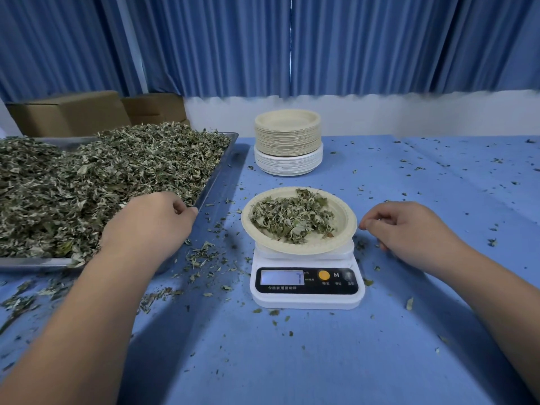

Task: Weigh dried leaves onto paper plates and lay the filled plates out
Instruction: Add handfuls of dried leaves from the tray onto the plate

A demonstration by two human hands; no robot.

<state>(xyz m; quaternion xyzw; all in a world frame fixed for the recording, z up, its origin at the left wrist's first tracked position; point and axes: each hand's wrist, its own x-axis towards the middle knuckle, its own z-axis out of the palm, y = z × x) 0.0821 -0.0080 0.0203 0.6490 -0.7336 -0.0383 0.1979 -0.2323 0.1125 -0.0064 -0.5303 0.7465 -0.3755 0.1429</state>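
Dried leaves (87, 182) under curled left hand (152, 223)

Two hands and two arms show. The left hand (152, 226) and the right hand (409, 232) are bare. The fingers (377, 220) are bare too, with round tips. Behind the fingers come bare wrists. Then come the left arm (87, 311) and the right arm (496, 293), bare all the way back to the bottom edge. Each arm looks wider the farther it is from the fingers.
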